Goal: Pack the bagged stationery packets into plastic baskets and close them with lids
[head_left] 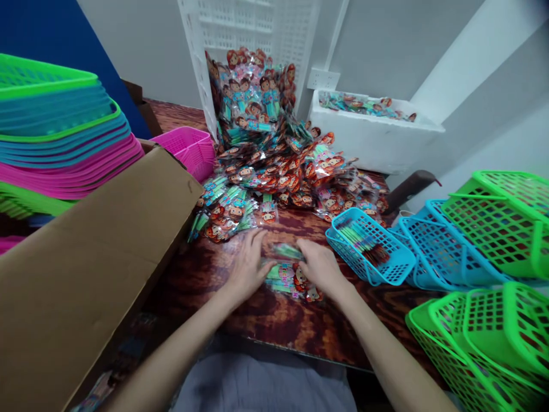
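Note:
Several small clear packets (285, 279) lie side by side on the table between my hands, with pale green sticks and cartoon figures on them. My right hand (319, 266) is curled at their right end, its fingers on the edge of a motion-blurred packet (286, 250) just beyond the row. On the left side, my left hand (247, 264) rests low over the tabletop with thumb and fingers apart. Its thumb tip comes near the left end of the row, and nothing shows in its grasp.
A big heap of similar packets (274, 166) spills from a white crate (193, 63). A white foam box (364, 137) holds more. At right stand a blue basket (401, 269) with packets and green baskets (467, 326). A cardboard box (98, 246) and stacked baskets (64, 126) flank the left.

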`<act>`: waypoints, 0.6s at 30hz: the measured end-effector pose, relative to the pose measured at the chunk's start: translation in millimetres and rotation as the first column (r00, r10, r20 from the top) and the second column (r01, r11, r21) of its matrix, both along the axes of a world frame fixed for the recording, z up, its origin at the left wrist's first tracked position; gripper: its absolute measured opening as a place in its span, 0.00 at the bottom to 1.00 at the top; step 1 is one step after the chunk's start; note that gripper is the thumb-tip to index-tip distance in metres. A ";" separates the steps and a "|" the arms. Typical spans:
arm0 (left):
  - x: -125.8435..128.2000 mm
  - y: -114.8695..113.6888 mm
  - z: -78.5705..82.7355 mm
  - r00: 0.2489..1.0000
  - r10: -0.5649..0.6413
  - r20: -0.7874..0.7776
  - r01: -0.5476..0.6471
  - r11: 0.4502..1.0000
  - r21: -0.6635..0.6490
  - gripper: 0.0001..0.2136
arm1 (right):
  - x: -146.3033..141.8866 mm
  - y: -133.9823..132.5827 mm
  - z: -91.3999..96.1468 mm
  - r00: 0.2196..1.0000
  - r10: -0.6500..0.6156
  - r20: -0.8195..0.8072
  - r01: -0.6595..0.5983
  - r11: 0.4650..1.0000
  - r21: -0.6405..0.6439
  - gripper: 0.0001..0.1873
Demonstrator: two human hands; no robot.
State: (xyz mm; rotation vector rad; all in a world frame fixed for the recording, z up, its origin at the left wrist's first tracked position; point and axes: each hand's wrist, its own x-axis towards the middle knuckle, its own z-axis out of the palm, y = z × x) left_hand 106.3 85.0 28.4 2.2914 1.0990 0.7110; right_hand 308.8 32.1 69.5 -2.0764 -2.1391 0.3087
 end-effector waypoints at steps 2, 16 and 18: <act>-9.3 -15.0 -3.8 0.982 0.051 0.184 -0.036 0.996 -0.086 0.37 | -17.9 -23.5 3.0 0.998 0.066 0.012 -0.066 0.998 0.020 0.12; -40.1 -138.2 -60.3 0.974 0.118 0.196 -0.063 0.963 -0.263 0.34 | -49.0 -105.6 -29.6 0.992 0.107 -0.073 -0.107 0.994 0.008 0.27; -38.7 -142.3 -61.4 0.980 0.087 0.180 -0.046 0.975 -0.217 0.34 | -48.3 -111.1 -27.1 0.991 0.110 -0.070 -0.110 0.994 0.004 0.23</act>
